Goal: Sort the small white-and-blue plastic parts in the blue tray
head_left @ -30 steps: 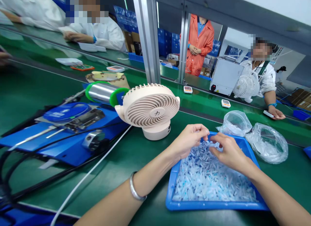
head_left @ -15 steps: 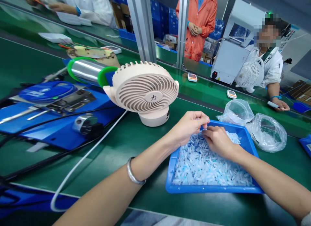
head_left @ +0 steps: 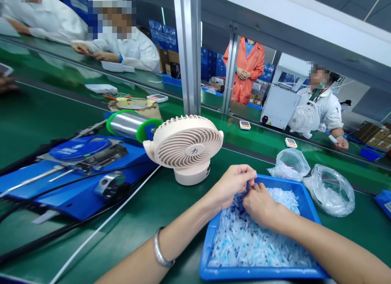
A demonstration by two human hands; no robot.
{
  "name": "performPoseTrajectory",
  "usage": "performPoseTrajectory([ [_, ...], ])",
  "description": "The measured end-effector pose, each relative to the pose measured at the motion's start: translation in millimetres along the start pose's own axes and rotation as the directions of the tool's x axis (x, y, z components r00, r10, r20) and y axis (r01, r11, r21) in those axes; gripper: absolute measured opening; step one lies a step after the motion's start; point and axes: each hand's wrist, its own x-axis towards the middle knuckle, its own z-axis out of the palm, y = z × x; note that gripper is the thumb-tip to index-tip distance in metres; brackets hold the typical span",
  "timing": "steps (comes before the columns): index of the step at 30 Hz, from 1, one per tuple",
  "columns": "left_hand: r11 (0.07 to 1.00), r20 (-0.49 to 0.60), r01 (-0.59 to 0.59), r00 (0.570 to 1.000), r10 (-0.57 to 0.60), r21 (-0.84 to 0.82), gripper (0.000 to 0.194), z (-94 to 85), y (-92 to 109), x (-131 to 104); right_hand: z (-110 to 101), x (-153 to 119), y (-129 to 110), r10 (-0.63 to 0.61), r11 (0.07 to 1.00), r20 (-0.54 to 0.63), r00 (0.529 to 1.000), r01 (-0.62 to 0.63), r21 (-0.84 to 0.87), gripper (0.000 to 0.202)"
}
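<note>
A blue tray (head_left: 262,272) full of small white and pale-blue pieces (head_left: 253,239) lies on the green table. Over its back left corner, my left hand (head_left: 235,184) is closed with thumb and fingertips pinched together; whatever it grips is too small to make out. Right beside it, my right hand (head_left: 261,202) is curled above the pieces, its fingertips close to the left ones. What the right fingers hold is hidden.
A beige fan (head_left: 191,147) stands left of the tray, beside a blue machine (head_left: 70,194) with a metal roller (head_left: 126,125) and cables. Clear plastic bags (head_left: 331,192) lie behind the tray. Several people are across the table, near a metal post (head_left: 189,56).
The view has tilted up, so the tray, fan and hands sit lower in the picture. Both hands remain together over the tray, and more people show at the upper left.
</note>
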Motion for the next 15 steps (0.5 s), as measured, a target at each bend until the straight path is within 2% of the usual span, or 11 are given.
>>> performPoseTrajectory([
  [5,1.0,-0.011,0.005,1.0,-0.005,0.0,0.02,1.8,3.0,-2.0,1.2,0.9,9.2,0.019,1.0,-0.004,1.0,-0.019,0.018,0.02],
  [15,1.0,-0.011,-0.002,1.0,0.002,-0.002,0.018,1.4,3.8,-2.4,-3.3,-2.3,0.1,0.083,0.995,0.034,0.996,-0.085,0.053,0.019],
])
